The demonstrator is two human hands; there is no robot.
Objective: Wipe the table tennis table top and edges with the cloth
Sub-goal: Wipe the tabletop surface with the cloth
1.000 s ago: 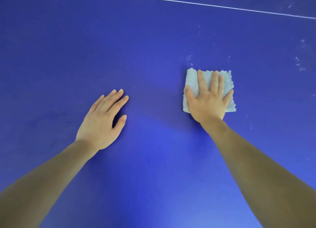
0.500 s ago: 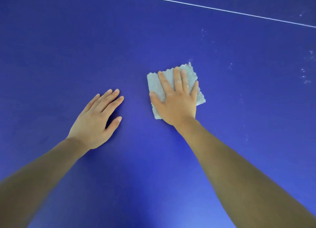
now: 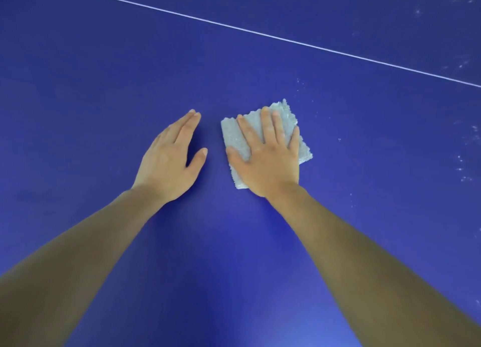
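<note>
The blue table tennis table top (image 3: 104, 86) fills the whole view. A small pale grey cloth (image 3: 234, 135), folded into a rough square, lies flat on it near the middle. My right hand (image 3: 268, 159) presses down on the cloth with fingers spread, covering most of it. My left hand (image 3: 171, 161) rests flat on the bare table just left of the cloth, fingers together and thumb out, holding nothing. A narrow strip of blue separates the two hands.
A thin white line (image 3: 260, 34) crosses the table top diagonally beyond the hands. White dust specks (image 3: 466, 164) dot the surface to the right of the cloth and at the far right (image 3: 463, 62). No table edge is visible.
My right hand has slid the cloth leftward across the table, ending close to my left hand. The view has shifted, so the white line sits lower in the frame.
</note>
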